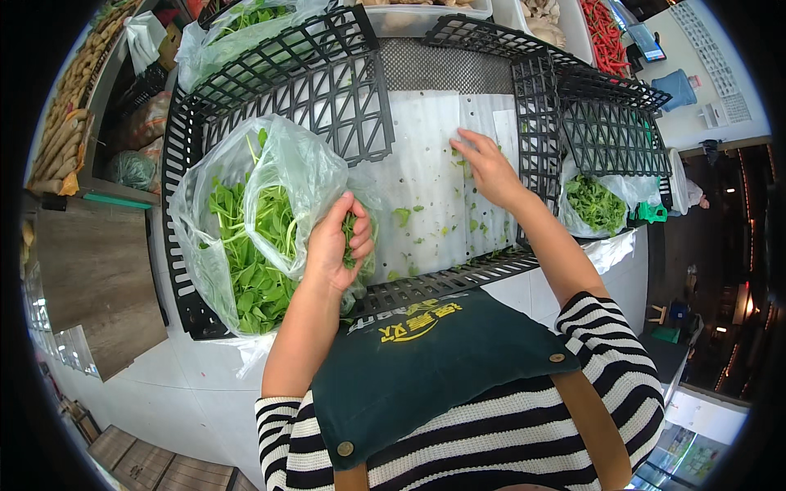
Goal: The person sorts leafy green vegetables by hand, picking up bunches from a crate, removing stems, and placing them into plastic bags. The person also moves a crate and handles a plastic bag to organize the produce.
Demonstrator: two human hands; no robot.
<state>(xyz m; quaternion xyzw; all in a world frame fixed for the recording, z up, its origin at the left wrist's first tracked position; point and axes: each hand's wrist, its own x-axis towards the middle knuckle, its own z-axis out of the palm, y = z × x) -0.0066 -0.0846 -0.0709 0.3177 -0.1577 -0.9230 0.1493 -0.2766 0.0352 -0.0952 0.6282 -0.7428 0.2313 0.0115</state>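
My left hand (344, 242) is closed around some green leaf bits beside a clear plastic bag (307, 159); its fingers also touch the bag's right side. Leafy greens with pale stems (258, 294) fill the bag, which stands open at the left of the display. Over a white perforated liner (424, 184), my right hand (488, 166) is held with its fingers apart and nothing in them. Small leaf scraps (402, 215) lie scattered on the liner, below and left of the right hand.
Black plastic lattice panels (362, 123) stand and lie around the liner. At the right a bag of greens (595, 202) sits by another lattice panel (617, 138). Beyond are a tub of mushrooms (543, 24), red chillies (605, 40) and another bag of greens (245, 43).
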